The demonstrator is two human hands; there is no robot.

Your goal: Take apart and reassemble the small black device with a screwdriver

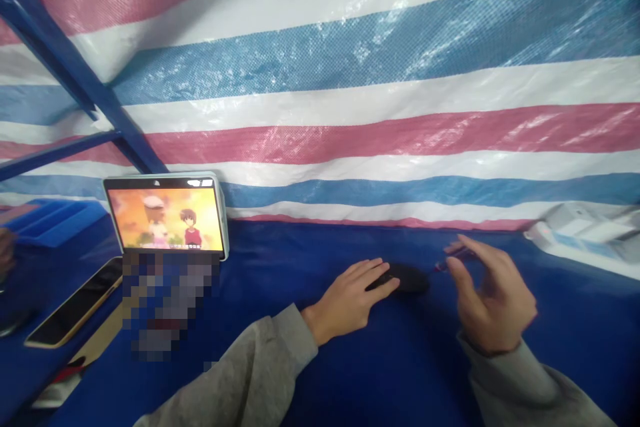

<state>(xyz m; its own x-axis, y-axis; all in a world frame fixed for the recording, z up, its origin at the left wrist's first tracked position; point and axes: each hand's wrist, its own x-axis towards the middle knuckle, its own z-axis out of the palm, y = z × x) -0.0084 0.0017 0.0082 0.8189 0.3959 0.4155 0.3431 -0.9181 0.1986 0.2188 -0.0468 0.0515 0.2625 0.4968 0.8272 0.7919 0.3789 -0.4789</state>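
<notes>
My left hand reaches in from the lower left. Its fingers lie over a black computer mouse on the blue tabletop and hold it there. To the right, my right hand is raised a little above the table, thumb and fingers curled toward each other. They pinch a slim, screwdriver-like tool with a reddish part, blurred and mostly hidden by the fingers. The tool points toward the mouse's right end; whether they touch, I cannot tell.
A tablet playing a cartoon stands at the left, with a phone before it. A blue compartment tray lies beyond. Another person's hand shows at the left edge. White boxes sit at the right, below a striped tarp.
</notes>
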